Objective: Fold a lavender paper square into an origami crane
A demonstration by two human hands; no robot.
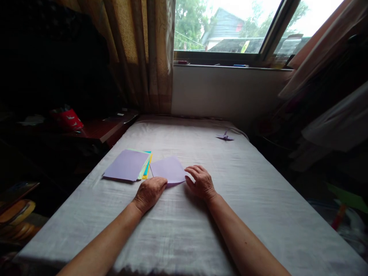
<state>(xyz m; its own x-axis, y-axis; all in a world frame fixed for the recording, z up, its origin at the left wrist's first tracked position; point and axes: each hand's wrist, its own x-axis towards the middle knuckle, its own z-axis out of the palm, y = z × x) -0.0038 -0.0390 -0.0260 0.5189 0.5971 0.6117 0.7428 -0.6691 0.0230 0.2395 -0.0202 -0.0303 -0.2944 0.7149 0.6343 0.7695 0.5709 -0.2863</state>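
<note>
A single sheet of light purple paper [169, 168] lies between my hands, its near edge lifted a little off the cloth. My left hand [151, 191] is closed on the sheet's near left part, thumb and fingers pinching the edge. At the sheet's right corner is my right hand [201, 182], thumb and fingers apart around the corner; whether they touch it I cannot tell. Just left of the sheet sits a stack of square coloured paper [126, 165], purple on top, with green, blue and yellow edges showing.
A white cloth covers the table [178, 230]. Toward its far right stands a folded purple paper crane [225, 136]. A red patterned container [67, 119] is on a dark side desk at left. Behind are a curtain [138, 50] and a window [221, 27]; clothes hang at right.
</note>
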